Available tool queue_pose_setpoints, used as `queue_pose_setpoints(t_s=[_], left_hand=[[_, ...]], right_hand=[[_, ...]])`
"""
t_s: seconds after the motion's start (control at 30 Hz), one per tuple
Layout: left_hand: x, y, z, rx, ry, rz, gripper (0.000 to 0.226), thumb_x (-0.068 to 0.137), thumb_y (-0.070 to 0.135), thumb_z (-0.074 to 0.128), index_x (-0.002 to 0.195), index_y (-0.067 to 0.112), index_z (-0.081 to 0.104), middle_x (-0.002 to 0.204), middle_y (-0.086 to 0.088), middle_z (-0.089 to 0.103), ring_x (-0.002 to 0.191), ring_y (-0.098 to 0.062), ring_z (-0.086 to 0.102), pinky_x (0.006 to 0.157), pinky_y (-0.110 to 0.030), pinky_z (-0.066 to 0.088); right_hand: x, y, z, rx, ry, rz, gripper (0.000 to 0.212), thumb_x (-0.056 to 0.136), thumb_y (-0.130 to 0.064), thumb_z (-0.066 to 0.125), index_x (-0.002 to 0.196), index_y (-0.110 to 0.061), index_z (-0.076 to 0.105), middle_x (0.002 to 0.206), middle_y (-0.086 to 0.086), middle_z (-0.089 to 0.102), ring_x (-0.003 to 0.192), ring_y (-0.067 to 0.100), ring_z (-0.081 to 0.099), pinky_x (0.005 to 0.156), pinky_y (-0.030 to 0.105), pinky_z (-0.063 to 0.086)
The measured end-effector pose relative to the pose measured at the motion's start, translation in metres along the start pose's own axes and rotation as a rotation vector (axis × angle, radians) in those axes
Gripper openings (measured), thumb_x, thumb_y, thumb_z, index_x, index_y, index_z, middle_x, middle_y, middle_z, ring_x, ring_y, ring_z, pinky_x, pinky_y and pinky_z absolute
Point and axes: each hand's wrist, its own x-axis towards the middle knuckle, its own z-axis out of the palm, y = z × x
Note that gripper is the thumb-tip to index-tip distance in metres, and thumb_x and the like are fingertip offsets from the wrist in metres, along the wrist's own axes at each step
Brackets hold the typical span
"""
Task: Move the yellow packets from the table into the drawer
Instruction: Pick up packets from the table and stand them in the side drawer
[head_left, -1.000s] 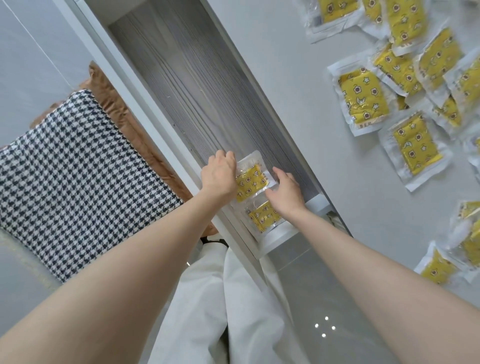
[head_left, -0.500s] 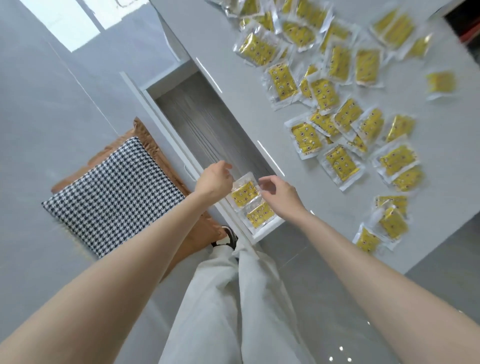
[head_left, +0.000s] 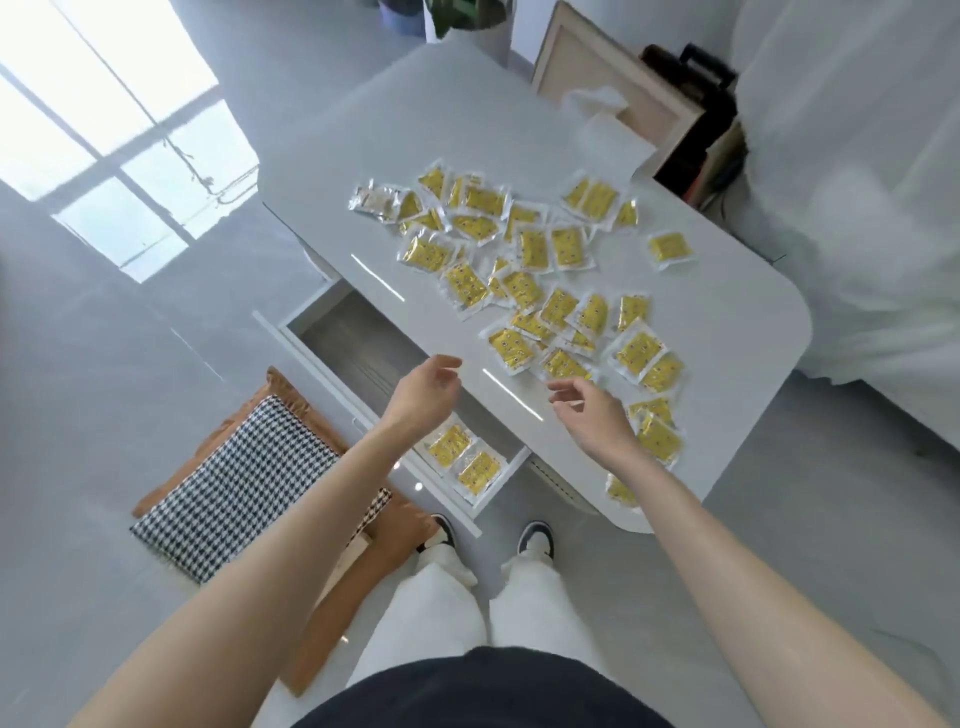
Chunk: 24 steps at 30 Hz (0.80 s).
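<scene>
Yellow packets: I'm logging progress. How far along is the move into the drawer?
Done: two packets lie side by side at the near end of the drawer. In hand: nothing; the left hand and right hand hover empty, fingers relaxed. Left: dozens of packets scattered on the table.

Counter (head_left: 363, 171): white, glossy, rounded corners, before me | on it: yellow packets (head_left: 524, 291), many, scattered, overlapping | far edge: white tissue (head_left: 602, 122) | drawer (head_left: 363, 343) open: two packets (head_left: 449, 446) side by side

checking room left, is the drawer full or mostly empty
Mostly empty. The open drawer holds only two yellow packets at its near end; the rest of its grey floor in view is bare.
</scene>
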Motion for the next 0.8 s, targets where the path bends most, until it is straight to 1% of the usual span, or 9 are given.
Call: queue_pose_setpoints(t_s=[0.1,0.23,0.3,0.4,0.47,0.6,0.7,0.73,0.8], left_hand=[[-0.008,0.039,0.016,0.038,-0.029,0.050,0.036,0.098,0.020,0.043,0.134,0.020,0.048,0.129,0.001,0.056,0.107,-0.013,0.055,0.084,-0.023,0.044],[-0.021,0.089,0.055,0.092,-0.058,0.135,0.035,0.097,0.019,0.044,0.132,0.018,0.049,0.127,-0.002,0.056,0.113,-0.020,0.055,0.095,-0.034,0.047],[-0.023,0.110,0.081,0.099,-0.060,0.158,0.035,0.096,0.018,0.045,0.131,0.017,0.050,0.126,-0.004,0.057,0.110,-0.021,0.056,0.094,-0.036,0.048],[-0.027,0.145,0.129,0.081,-0.058,0.170,0.036,0.096,0.018,0.046,0.132,0.016,0.049,0.126,-0.005,0.057,0.105,-0.019,0.056,0.086,-0.031,0.048],[-0.033,0.172,0.166,0.051,-0.027,0.175,0.039,0.095,0.017,0.047,0.134,0.015,0.049,0.127,-0.006,0.057,0.111,-0.021,0.055,0.088,-0.032,0.047],[-0.049,0.221,0.235,-0.066,0.006,0.143,0.040,0.095,0.018,0.047,0.135,0.018,0.047,0.130,-0.004,0.054,0.115,-0.019,0.052,0.088,-0.027,0.042],[-0.058,0.257,0.279,-0.127,0.022,0.120,0.040,0.096,0.018,0.047,0.136,0.017,0.046,0.130,-0.003,0.054,0.106,-0.014,0.051,0.082,-0.025,0.039],[-0.059,0.266,0.288,-0.139,0.021,0.114,0.040,0.095,0.018,0.047,0.135,0.017,0.046,0.130,-0.002,0.054,0.105,-0.014,0.051,0.082,-0.026,0.040],[-0.058,0.281,0.304,-0.142,0.023,0.121,0.039,0.095,0.019,0.048,0.133,0.019,0.047,0.129,-0.002,0.055,0.107,-0.018,0.054,0.088,-0.032,0.045]], right_hand=[[-0.016,0.012,-0.036,0.030,0.066,0.003,0.025,0.095,-0.014,0.050,0.117,-0.020,0.060,0.109,-0.004,0.063,0.094,0.012,0.058,0.069,0.019,0.043],[-0.035,0.042,-0.088,0.081,0.138,0.031,0.027,0.094,-0.012,0.051,0.118,-0.017,0.061,0.110,-0.003,0.064,0.096,0.012,0.058,0.081,0.023,0.044],[-0.040,0.061,-0.113,0.077,0.158,0.031,0.027,0.092,-0.012,0.052,0.117,-0.018,0.062,0.111,-0.002,0.065,0.098,0.014,0.060,0.085,0.025,0.047],[-0.047,0.092,-0.158,0.049,0.177,0.002,0.027,0.091,-0.010,0.054,0.116,-0.016,0.063,0.111,0.001,0.065,0.093,0.013,0.060,0.078,0.020,0.042],[-0.053,0.115,-0.194,0.020,0.185,-0.030,0.028,0.091,-0.009,0.054,0.117,-0.015,0.063,0.113,0.002,0.065,0.089,0.011,0.057,0.076,0.017,0.039],[-0.071,0.157,-0.268,-0.032,0.192,-0.079,0.030,0.091,-0.008,0.051,0.119,-0.014,0.061,0.114,0.002,0.063,0.087,0.012,0.056,0.072,0.020,0.039],[-0.084,0.185,-0.326,-0.048,0.196,-0.100,0.030,0.092,-0.011,0.049,0.121,-0.016,0.058,0.111,-0.005,0.060,0.088,0.010,0.055,0.069,0.021,0.041],[-0.086,0.192,-0.341,-0.057,0.194,-0.110,0.030,0.093,-0.013,0.049,0.122,-0.018,0.058,0.110,-0.007,0.059,0.088,0.010,0.055,0.068,0.020,0.040],[-0.083,0.203,-0.366,-0.066,0.194,-0.125,0.030,0.094,-0.015,0.050,0.122,-0.020,0.057,0.111,-0.009,0.058,0.085,0.009,0.055,0.069,0.021,0.040]])
